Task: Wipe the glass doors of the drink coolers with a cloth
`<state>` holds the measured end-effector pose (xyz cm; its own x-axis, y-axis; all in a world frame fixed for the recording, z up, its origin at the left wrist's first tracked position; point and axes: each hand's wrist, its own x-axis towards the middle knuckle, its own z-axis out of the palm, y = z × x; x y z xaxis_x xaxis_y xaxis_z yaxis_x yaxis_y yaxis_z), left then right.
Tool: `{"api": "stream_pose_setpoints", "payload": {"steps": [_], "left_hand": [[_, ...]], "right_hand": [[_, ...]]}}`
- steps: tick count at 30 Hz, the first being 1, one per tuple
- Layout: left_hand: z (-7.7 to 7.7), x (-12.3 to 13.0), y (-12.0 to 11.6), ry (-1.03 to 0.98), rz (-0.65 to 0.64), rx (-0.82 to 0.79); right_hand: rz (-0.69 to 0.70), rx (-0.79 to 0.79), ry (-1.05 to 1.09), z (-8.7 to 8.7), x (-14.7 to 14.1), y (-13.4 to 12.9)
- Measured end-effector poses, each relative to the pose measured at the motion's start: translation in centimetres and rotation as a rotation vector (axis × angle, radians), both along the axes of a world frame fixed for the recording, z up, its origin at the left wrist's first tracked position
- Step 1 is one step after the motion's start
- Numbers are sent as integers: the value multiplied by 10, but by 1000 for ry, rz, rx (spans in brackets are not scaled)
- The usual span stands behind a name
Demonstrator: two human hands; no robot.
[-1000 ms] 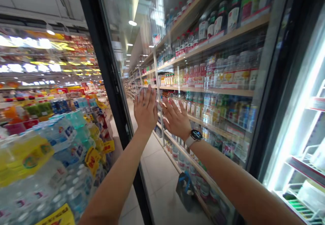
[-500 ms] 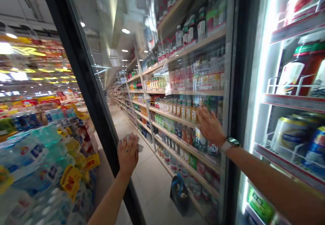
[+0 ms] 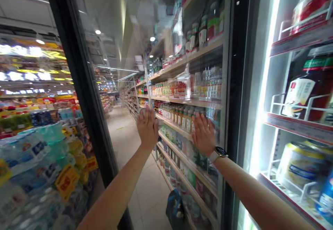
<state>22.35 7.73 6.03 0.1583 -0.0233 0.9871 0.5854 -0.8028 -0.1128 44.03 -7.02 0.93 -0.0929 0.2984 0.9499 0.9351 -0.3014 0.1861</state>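
My left hand (image 3: pixel 147 127) lies flat against the glass door (image 3: pixel 117 25), fingers pointing up and close together. A thin pale grey cloth showed around its fingers half a second ago; now the palm hides nearly all of it. Farther right, my right hand (image 3: pixel 204 134) is also spread flat on the glass, fingers stretched and a little apart. No object can be made out under it. On the right wrist is a watch (image 3: pixel 220 151) with a pale strap. Through the glass behind both hands, long shelves hold rows of bottles (image 3: pixel 184 117).
The door's black frame (image 3: pixel 78 77) slants down the left side. To the right, a lit cooler holds a dark bottle (image 3: pixel 299 95) and cans (image 3: pixel 296 164) on wire-fronted shelves. Wrapped water packs (image 3: pixel 28 147) are stacked at left. A dark bag (image 3: pixel 173 211) appears beyond the glass.
My left hand has slid up and right over the glass. My right hand has shifted slightly left and down, so the two are closer together. The view has turned a little.
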Motion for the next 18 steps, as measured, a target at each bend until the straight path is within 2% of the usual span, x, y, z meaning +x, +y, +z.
{"api": "stream_pose_setpoints", "payload": {"steps": [1, 2, 3, 4, 6, 10, 11, 12, 13, 14, 15, 16, 18], "left_hand": [[8, 14, -6, 10, 4, 16], [10, 26, -11, 34, 13, 36], [5, 34, -16, 71, 25, 60], [-6, 39, -20, 119, 36, 91], [-44, 39, -26, 244, 54, 150], [-139, 15, -31, 535, 30, 304], [-155, 7, -30, 610, 10, 360], [-164, 1, -29, 672, -13, 415], [-165, -4, -27, 725, -39, 469], [-158, -6, -24, 766, -64, 514], [-143, -7, -22, 792, -86, 546], [-120, -5, -20, 801, -101, 561], [-59, 5, -17, 762, -96, 533]], "right_hand": [[5, -9, 7, 1, 0, 0], [12, -19, 15, 1, 0, -1], [19, -23, 24, 2, 0, -1], [26, -25, 30, 2, 0, -1], [40, -23, 32, 1, 0, -1], [56, -32, 40, 0, 2, 0], [58, -32, 43, -1, 2, 0], [58, -29, 43, -1, 2, 1], [56, -22, 40, -1, 2, 1], [53, -12, 35, -1, 2, 1], [51, -6, 28, 0, 2, 1], [50, -2, 23, 0, 1, 1], [51, -2, 27, 1, 1, 1]]}}
